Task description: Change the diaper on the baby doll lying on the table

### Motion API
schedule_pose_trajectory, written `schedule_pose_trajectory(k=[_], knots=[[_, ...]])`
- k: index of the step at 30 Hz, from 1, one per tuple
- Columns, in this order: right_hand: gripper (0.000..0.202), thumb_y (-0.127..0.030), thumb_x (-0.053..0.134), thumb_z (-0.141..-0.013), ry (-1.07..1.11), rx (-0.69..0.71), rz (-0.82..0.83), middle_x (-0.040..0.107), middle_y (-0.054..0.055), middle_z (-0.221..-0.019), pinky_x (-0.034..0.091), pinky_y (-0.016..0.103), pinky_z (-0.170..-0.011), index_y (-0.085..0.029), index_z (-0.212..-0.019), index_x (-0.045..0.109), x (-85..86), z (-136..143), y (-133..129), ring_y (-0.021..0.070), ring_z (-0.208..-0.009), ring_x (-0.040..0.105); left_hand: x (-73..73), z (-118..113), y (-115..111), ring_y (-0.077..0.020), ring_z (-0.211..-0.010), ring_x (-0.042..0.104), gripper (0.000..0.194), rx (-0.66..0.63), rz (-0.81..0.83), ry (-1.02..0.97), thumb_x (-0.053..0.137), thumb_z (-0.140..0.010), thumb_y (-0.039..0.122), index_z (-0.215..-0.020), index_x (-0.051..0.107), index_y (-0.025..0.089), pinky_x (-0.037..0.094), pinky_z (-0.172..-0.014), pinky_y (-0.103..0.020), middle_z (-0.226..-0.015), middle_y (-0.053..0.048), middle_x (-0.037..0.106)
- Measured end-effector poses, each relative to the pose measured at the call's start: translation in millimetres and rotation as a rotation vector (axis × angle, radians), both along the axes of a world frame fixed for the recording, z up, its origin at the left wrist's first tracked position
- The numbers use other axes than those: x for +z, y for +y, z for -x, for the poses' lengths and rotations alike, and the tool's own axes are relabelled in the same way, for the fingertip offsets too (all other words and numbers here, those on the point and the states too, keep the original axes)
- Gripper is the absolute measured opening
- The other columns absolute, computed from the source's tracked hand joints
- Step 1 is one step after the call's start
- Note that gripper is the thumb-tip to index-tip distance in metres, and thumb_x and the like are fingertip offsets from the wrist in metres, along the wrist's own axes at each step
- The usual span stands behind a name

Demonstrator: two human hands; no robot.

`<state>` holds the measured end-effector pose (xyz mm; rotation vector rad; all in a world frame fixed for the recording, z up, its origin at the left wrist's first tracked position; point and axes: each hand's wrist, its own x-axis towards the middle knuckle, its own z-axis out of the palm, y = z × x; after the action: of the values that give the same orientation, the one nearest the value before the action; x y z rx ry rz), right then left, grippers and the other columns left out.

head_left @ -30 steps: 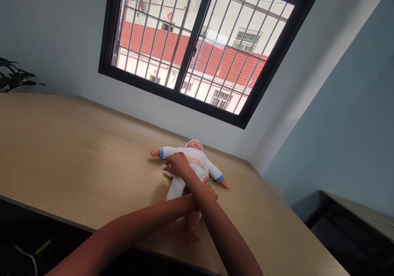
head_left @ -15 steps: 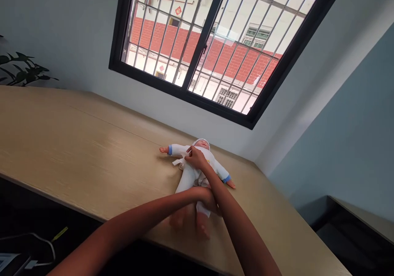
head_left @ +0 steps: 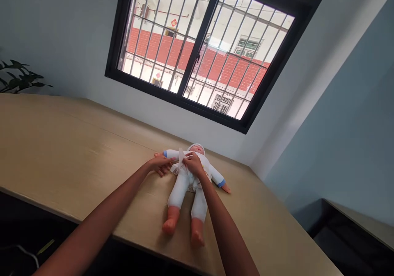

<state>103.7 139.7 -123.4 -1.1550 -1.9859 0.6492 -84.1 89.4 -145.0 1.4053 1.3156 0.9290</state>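
Observation:
A baby doll (head_left: 199,202) lies on its back on the table, head toward the window, in a white outfit with blue cuffs and a white cap. A white diaper (head_left: 175,168) is around its hips, with a loose side sticking out to the left. My right hand (head_left: 193,164) is over the doll's belly, fingers pinched on the diaper's upper edge, where a thin pale flap stands up. My left hand (head_left: 161,164) is beside the doll's outstretched arm, next to the diaper's loose side, fingers apart. Whether its fingertips touch the diaper I cannot tell.
The wooden table (head_left: 76,157) runs along the wall, its near edge below my forearms. Behind it is a barred window (head_left: 197,58) with a dark frame. A leafy plant (head_left: 21,79) stands at the far left, and dark furniture (head_left: 347,231) at the right.
My left hand has moved from under my right forearm, by the doll's legs, to the doll's left-hand side in view. My right hand stays at the belly. The doll's legs are now uncovered.

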Motion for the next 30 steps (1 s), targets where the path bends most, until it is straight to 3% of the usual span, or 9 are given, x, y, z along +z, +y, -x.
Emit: schedule_pose_trajectory(k=[2, 5, 10, 15, 18, 22, 27, 30], knots=[[0.02, -0.02, 0.053, -0.071, -0.029, -0.012, -0.018, 0.06, -0.004, -0.061, 0.04, 0.024, -0.054, -0.018, -0.091, 0.052, -0.6, -0.7, -0.2, 0.0154, -0.057, 0.057, -9.2, -5.0, 1.5, -0.015, -0.05, 0.055, 0.06, -0.015, 0.044, -0.012, 0.072, -0.056, 0.073, -0.068, 0.058, 0.016, 0.045, -0.046, -0.026, -0.06, -0.003, 0.06], [0.021, -0.019, 0.05, -0.073, -0.08, -0.045, -0.074, 0.062, -0.002, -0.067, 0.042, 0.025, -0.057, -0.018, -0.093, 0.053, 0.4, -1.3, -2.7, 0.0158, -0.06, 0.059, -11.3, -3.9, 2.9, -0.0157, -0.051, 0.057, 0.049, -0.067, 0.06, -0.052, 0.082, -0.053, 0.056, -0.064, 0.061, 0.014, 0.044, -0.047, -0.025, -0.059, -0.005, 0.062], [0.027, -0.01, 0.055, -0.067, -0.245, -0.12, -0.217, 0.065, 0.007, -0.098, 0.043, 0.028, -0.073, -0.017, -0.093, 0.059, 0.0, 8.2, -12.7, 0.0185, -0.082, 0.061, -6.7, 8.1, 7.0, -0.0175, -0.065, 0.064, 0.036, -0.105, -0.004, -0.234, 0.081, -0.059, 0.044, -0.071, 0.062, 0.015, 0.05, -0.058, -0.027, -0.073, -0.005, 0.068], [0.014, -0.009, 0.054, -0.074, -0.476, -0.09, -0.303, 0.067, 0.011, -0.089, 0.037, 0.038, -0.088, -0.017, -0.07, 0.065, -7.0, 25.9, -28.1, 0.0269, -0.098, 0.057, -8.7, 4.1, 9.2, -0.0137, -0.071, 0.062, 0.024, -0.141, -0.053, -0.382, 0.071, -0.077, 0.035, -0.076, 0.058, 0.014, 0.051, -0.064, -0.027, -0.078, -0.002, 0.065], [0.009, -0.02, 0.06, -0.078, -0.551, -0.081, -0.34, 0.067, 0.014, -0.09, 0.035, 0.042, -0.091, -0.015, -0.073, 0.065, -9.2, 28.8, -35.1, 0.0312, -0.102, 0.054, -10.2, -0.5, 7.7, -0.0116, -0.069, 0.06, 0.02, -0.134, -0.084, -0.419, 0.066, -0.085, 0.03, -0.079, 0.058, 0.013, 0.05, -0.065, -0.027, -0.077, 0.001, 0.062], [0.024, -0.035, 0.065, -0.079, -0.557, -0.109, -0.371, 0.063, 0.017, -0.101, 0.036, 0.043, -0.091, -0.013, -0.091, 0.065, -9.1, 25.4, -37.9, 0.0321, -0.103, 0.053, -10.8, -5.9, 6.1, -0.0118, -0.068, 0.058, 0.022, -0.131, -0.133, -0.439, 0.065, -0.086, 0.034, -0.079, 0.06, 0.013, 0.05, -0.067, -0.028, -0.076, 0.001, 0.062], [0.014, -0.023, 0.052, -0.088, -0.453, -0.106, -0.397, 0.058, 0.013, -0.11, 0.039, 0.038, -0.089, -0.017, -0.095, 0.063, -11.1, 23.8, -33.9, 0.0257, -0.1, 0.054, -8.0, -14.4, 8.5, -0.0143, -0.07, 0.058, 0.04, -0.119, -0.194, -0.436, 0.077, -0.069, 0.051, -0.075, 0.06, 0.015, 0.046, -0.068, -0.028, -0.073, -0.001, 0.063], [0.017, -0.023, 0.046, -0.092, -0.338, -0.1, -0.412, 0.056, 0.012, -0.107, 0.041, 0.034, -0.089, -0.017, -0.089, 0.062, -11.4, 21.6, -27.1, 0.0225, -0.098, 0.054, -4.6, -20.4, 8.5, -0.0175, -0.078, 0.06, 0.055, -0.098, -0.232, -0.435, 0.069, -0.067, 0.068, -0.084, 0.061, 0.016, 0.047, -0.07, -0.029, -0.079, -0.004, 0.064]])
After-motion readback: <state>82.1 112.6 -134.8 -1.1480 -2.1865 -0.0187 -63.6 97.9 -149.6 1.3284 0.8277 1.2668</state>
